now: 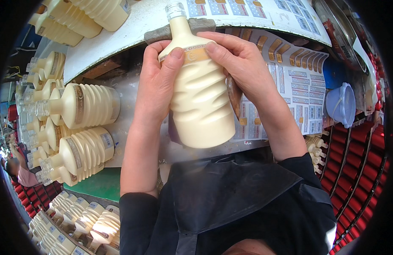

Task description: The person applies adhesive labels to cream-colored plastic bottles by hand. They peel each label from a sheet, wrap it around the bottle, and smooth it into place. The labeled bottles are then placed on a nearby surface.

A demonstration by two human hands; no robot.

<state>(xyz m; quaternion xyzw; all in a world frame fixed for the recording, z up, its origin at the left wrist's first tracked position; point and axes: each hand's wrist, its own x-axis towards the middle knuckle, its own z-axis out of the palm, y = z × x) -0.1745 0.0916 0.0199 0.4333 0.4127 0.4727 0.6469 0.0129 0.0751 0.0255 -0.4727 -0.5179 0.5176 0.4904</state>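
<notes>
A cream-coloured bottle (200, 102) with a wavy ribbed body and a clear glass neck tip lies between my hands, its neck pointing away from me. My left hand (157, 72) grips its left shoulder, the thumb on the edge of a gold-and-grey label band (191, 54). From the other side my right hand (236, 57) holds the right shoulder, with its thumb pressed on the band's right part. Both sets of fingertips are partly hidden under or behind the bottle. A folded grey cloth (160, 35) lies beneath the neck.
Sheets of stickers (300, 91) cover the table to the right, with more along the white board (285, 19). Similar bottles (88, 104) are stacked on the left, others at lower left. A lavender bucket (341, 104) stands at right, near racks of red bottles (353, 170).
</notes>
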